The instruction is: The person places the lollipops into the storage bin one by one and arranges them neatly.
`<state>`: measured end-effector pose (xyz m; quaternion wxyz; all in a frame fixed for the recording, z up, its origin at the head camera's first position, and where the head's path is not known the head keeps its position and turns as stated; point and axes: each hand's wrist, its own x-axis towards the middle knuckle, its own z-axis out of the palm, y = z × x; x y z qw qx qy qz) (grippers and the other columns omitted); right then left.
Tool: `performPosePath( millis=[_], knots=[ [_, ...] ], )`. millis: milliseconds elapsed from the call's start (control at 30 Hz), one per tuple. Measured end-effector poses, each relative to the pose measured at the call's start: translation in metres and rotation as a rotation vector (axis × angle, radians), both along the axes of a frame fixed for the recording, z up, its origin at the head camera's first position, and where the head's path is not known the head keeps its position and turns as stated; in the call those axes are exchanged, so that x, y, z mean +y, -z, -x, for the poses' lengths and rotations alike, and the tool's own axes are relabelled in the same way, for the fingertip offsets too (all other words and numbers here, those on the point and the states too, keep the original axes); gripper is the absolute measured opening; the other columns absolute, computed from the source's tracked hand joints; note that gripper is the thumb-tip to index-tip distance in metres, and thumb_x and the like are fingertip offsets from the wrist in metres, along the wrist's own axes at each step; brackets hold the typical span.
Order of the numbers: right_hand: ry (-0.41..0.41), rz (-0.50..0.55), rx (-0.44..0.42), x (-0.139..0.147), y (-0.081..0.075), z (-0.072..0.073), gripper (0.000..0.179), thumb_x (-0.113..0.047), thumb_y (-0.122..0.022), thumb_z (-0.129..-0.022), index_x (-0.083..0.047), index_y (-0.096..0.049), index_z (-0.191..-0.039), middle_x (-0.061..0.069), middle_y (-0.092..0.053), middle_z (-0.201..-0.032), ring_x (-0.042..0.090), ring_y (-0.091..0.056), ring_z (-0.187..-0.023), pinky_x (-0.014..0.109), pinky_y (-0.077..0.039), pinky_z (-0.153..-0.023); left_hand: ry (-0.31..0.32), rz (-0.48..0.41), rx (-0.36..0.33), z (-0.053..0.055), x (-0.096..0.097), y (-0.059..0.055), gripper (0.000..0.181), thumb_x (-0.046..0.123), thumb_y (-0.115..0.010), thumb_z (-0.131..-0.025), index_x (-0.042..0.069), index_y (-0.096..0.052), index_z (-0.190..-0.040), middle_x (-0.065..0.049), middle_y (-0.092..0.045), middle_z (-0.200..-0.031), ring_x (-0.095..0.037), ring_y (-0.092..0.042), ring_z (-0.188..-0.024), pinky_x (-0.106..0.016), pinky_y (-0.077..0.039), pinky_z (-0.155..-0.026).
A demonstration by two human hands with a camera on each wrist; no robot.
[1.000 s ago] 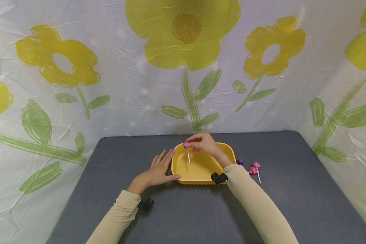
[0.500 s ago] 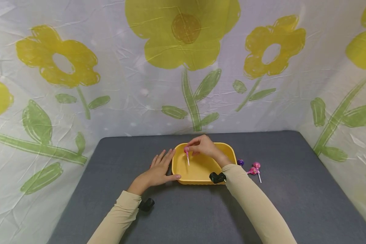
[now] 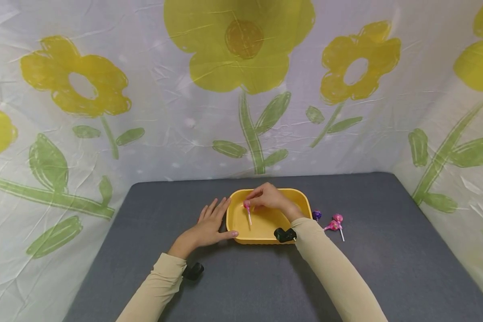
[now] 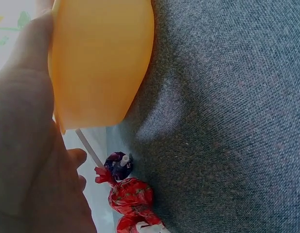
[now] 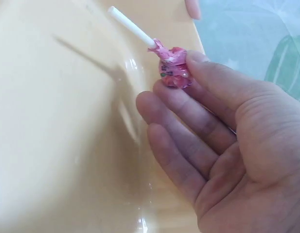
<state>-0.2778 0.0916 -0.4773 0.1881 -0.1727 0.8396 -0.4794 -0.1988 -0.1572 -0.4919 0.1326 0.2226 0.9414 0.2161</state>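
My right hand (image 3: 269, 197) pinches a pink-wrapped lollipop (image 5: 175, 68) by its round head, inside the yellow tray (image 3: 261, 240). The white stick (image 5: 132, 26) points away from the fingers; in the head view it hangs downward over the tray floor. With fingers spread, my left hand (image 3: 207, 227) rests against the tray's left side, thumb at the near left corner. In the left wrist view, red-wrapped lollipops (image 4: 131, 195) and a dark purple one (image 4: 118, 165) lie on the table beside that hand. They are mostly hidden in the head view.
Right of the tray lie a purple lollipop (image 3: 316, 215) and two pink ones, one nearer (image 3: 332, 225) and one farther (image 3: 337, 218). The grey table (image 3: 241, 286) ends at a flower-printed curtain (image 3: 177, 147) behind and at the sides.
My right hand has lowered the pink lollipop deeper into the tray, moving slightly nearer to me. The left hand stays in place against the tray.
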Motion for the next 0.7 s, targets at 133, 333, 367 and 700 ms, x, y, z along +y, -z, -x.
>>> performPosePath(
  millis=[133, 333, 367, 700],
  knots=[
    [-0.029, -0.028, 0.02, -0.0014, 0.0021, 0.0002, 0.021, -0.023, -0.076, -0.088, -0.007, -0.079, -0.101, 0.009, -0.079, -0.091, 0.022, -0.072, -0.073, 0.028, -0.058, -0.066, -0.001, -0.005, -0.005, 0.0001, 0.0006, 0.0018, 0.112, 0.075, -0.057, -0.084, 0.021, 0.005, -0.161, -0.008, -0.002, -0.17, -0.035, 0.004, -0.156, -0.062, 0.002, -0.123],
    [-0.051, -0.022, -0.01, -0.0025, 0.0058, 0.0002, 0.022, -0.025, -0.075, -0.088, -0.008, -0.078, -0.102, 0.013, -0.077, -0.091, 0.024, -0.072, -0.075, 0.031, -0.059, -0.068, 0.003, 0.02, 0.004, -0.0005, 0.0025, -0.001, 0.109, 0.07, -0.059, -0.086, 0.02, 0.003, -0.161, -0.009, -0.003, -0.169, -0.036, 0.003, -0.156, -0.062, 0.0, -0.123],
    [-0.052, -0.021, -0.016, -0.0027, 0.0062, 0.0001, 0.023, -0.025, -0.075, -0.088, -0.007, -0.078, -0.102, 0.014, -0.077, -0.092, 0.026, -0.072, -0.076, 0.033, -0.06, -0.069, 0.002, 0.024, 0.004, -0.0004, 0.0024, -0.0012, 0.109, 0.07, -0.059, -0.086, 0.02, 0.003, -0.161, -0.009, -0.003, -0.169, -0.037, 0.003, -0.156, -0.063, 0.0, -0.123],
    [-0.055, -0.049, -0.033, -0.0067, 0.0078, -0.0018, 0.022, -0.025, -0.074, -0.089, -0.007, -0.077, -0.102, 0.015, -0.076, -0.089, 0.022, -0.07, -0.069, 0.031, -0.059, -0.065, 0.0, 0.024, 0.0, -0.0007, 0.0009, -0.0012, 0.109, 0.069, -0.059, -0.086, 0.02, 0.004, -0.161, -0.009, -0.003, -0.169, -0.036, 0.003, -0.156, -0.062, 0.0, -0.123]
  ],
)
